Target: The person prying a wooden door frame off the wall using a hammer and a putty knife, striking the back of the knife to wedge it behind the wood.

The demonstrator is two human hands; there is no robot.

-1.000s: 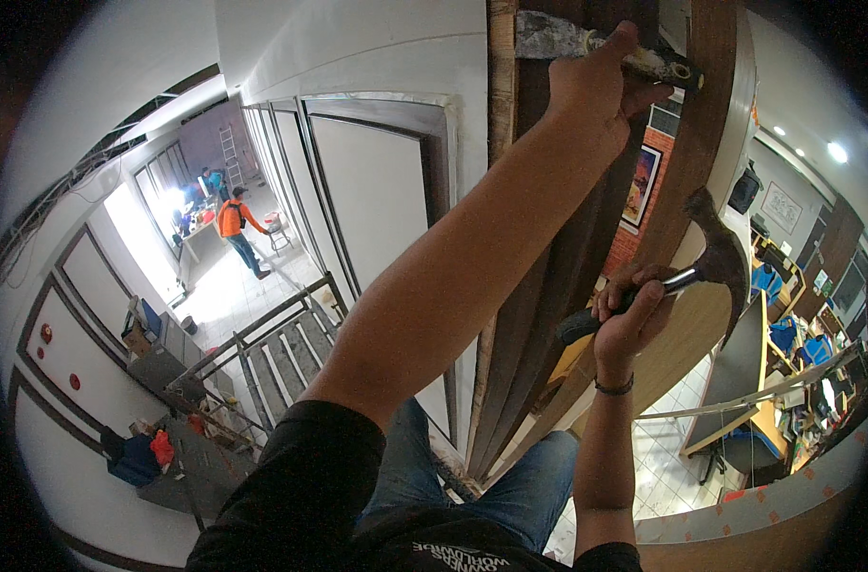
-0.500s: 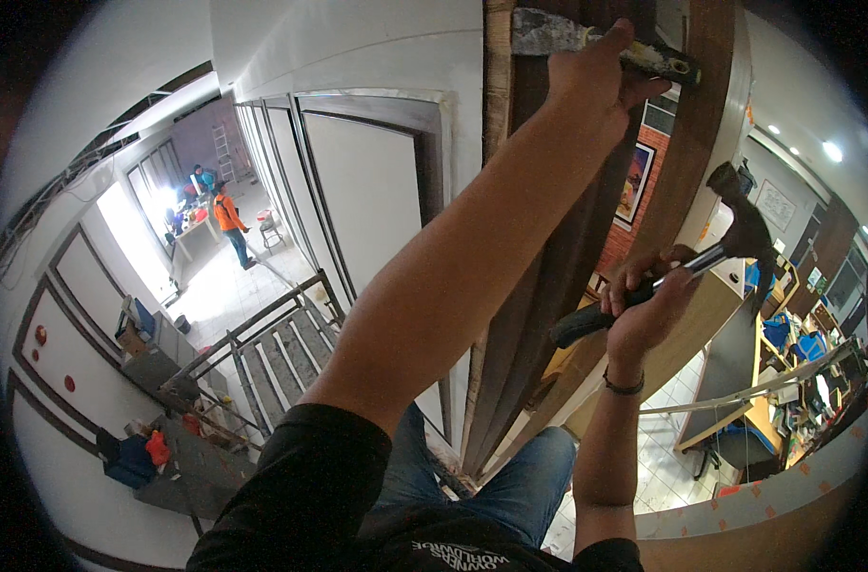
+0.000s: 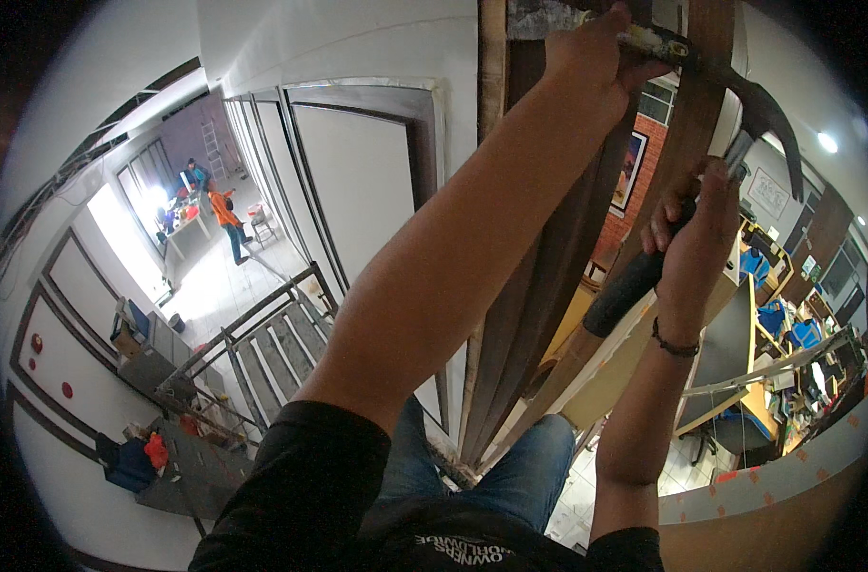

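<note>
High on the dark wooden frame, my left hand grips a flat-bladed scraper, its whitish-stained blade lying across the wood at the top. My right hand is closed around the handle of a claw hammer with a black grip and steel shaft. The hammer's head is raised beside the end of the scraper's handle; whether the two touch I cannot tell.
A metal scaffold platform stands below left, above a grey cabinet with items on it. Down the corridor are a person in orange and another in teal. At right, cluttered desks and blue chairs fill an office.
My right hand and the hammer have moved up and right, bringing the head near the scraper's handle. My left hand is slightly higher. The person in orange has changed posture, an arm now raised.
</note>
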